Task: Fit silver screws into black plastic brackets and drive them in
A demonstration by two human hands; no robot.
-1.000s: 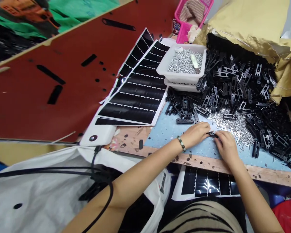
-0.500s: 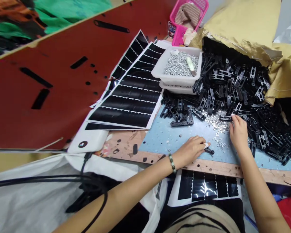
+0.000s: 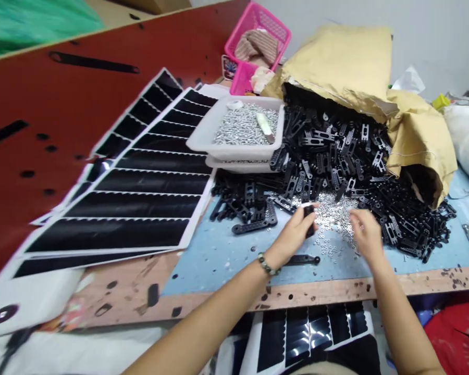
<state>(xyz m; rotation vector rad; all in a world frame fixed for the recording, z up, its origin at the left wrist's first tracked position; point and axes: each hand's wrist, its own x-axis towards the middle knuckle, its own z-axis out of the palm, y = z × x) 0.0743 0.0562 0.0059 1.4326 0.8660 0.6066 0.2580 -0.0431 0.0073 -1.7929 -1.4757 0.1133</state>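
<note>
My left hand (image 3: 295, 229), with a beaded bracelet at the wrist, grips a small black part (image 3: 309, 221) above the blue work surface. A long black arm-shaped piece (image 3: 303, 259) lies on the blue surface just below that hand. To the right, my right hand (image 3: 366, 234) is over the edge of the scattered small silver nuts (image 3: 328, 246), its fingers bent together; whatever they may hold is too small to make out. Behind both hands spreads a large heap of black plastic parts (image 3: 336, 151).
A white tub (image 3: 203, 138) of silver screws stands behind on the left, beside sheets of black strips (image 3: 140, 208). Torn yellow sacks (image 3: 340, 62) and a pink basket (image 3: 238, 39) are at the back. A red board (image 3: 101, 94) rises at the left.
The view has shifted. My left hand has let go of the long black piece, moved up toward the nuts and taken a small black part. My right hand has drawn back from the heap.
</note>
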